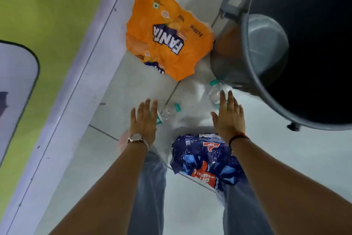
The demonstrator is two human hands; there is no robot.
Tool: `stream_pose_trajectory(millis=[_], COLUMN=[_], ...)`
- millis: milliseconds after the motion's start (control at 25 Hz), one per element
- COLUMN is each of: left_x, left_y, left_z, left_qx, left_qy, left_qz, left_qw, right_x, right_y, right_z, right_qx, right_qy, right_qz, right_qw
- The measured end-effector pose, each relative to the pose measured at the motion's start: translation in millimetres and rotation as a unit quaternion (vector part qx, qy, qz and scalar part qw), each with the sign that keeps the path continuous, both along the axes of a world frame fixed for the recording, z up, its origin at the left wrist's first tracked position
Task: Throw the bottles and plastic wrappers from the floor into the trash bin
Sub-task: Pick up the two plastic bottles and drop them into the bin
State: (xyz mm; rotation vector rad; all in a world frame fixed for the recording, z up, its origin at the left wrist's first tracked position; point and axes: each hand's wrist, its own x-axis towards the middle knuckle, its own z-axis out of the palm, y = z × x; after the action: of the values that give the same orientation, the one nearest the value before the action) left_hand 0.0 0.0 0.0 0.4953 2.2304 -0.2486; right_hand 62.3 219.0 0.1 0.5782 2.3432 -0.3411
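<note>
Open hands above floor litter

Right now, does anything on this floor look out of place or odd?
Yes, litter lies on the tiles beside the trash bin: a crumpled orange Fanta wrapper, a blue wrapper and two clear bottles with teal caps. Both hands hover open, holding nothing.

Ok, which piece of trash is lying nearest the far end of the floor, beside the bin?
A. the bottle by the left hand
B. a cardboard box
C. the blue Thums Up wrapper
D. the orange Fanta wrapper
D: the orange Fanta wrapper lies farthest up the floor, next to the grey trash bin, beyond both open hands.
</note>
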Motion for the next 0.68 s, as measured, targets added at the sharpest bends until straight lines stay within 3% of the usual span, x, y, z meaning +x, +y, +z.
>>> stream_pose_trajectory(millis=[120, 280, 400, 680], left_x=[1.0, 7.7, 3.8, -24.2], left_y=[-2.2, 7.2, 12.7, 26.9], left_z=[-24.5, -35.9, -20.0, 94.8], left_qx=[-0.040, -0.023, 0.025, 0.073], left_qy=[-0.020, -0.016, 0.001, 0.071], left_qz=[0.011, 0.031, 0.097, 0.149], left_qw=[0.999, 0.999, 0.995, 0.984], right_x=[-4.5, -4.3, -7.0, -13.4], right_y=[3.8, 2.0, -5.2, -36.2], right_z=[-26.2, -39.1, -15.2, 111.6], right_qx=[0.015, 0.010, -0.005, -0.069], right_qy=[0.008, 0.038, 0.066, 0.131], right_qz=[-0.035, -0.025, -0.004, -0.030], right_qw=[0.999, 0.999, 0.998, 0.988])
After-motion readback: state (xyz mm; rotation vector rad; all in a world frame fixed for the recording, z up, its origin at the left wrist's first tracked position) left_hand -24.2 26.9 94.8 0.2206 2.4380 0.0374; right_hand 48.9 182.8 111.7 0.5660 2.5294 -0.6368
